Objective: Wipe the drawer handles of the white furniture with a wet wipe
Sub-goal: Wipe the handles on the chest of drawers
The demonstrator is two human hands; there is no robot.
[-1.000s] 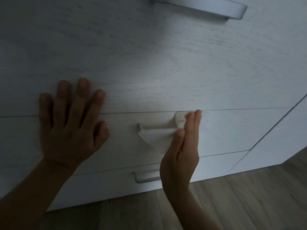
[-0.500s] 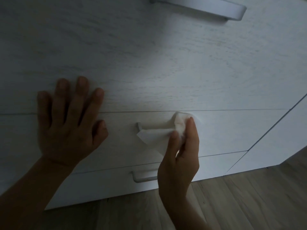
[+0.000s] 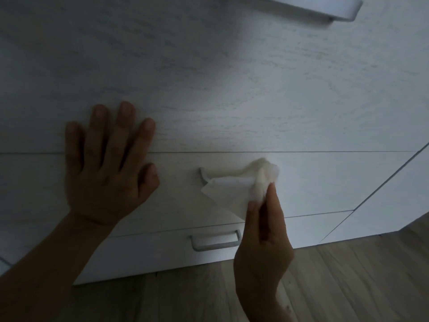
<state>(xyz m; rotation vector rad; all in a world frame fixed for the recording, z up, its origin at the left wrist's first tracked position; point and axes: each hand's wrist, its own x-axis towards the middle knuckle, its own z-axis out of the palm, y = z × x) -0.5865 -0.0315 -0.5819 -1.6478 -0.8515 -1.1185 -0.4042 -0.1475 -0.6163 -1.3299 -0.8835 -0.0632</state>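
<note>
White wood-grain drawers fill the view. My right hand (image 3: 262, 231) pinches a white wet wipe (image 3: 239, 187) and holds it against the right end of the middle drawer handle (image 3: 204, 175); only the handle's left end shows, the wipe covers the rest. My left hand (image 3: 104, 168) lies flat with spread fingers on the drawer front (image 3: 232, 101), across the seam left of that handle. A lower drawer handle (image 3: 214, 240) sits bare below, and an upper handle (image 3: 325, 8) shows at the top edge.
Light wooden floor (image 3: 348, 282) runs under the furniture at the bottom right. A white side panel (image 3: 399, 194) meets the drawers at the right. The scene is dim.
My right hand's fingers went from straight against the handle to curled, bunching the wipe at the handle's right end. The left hand stayed flat in place.
</note>
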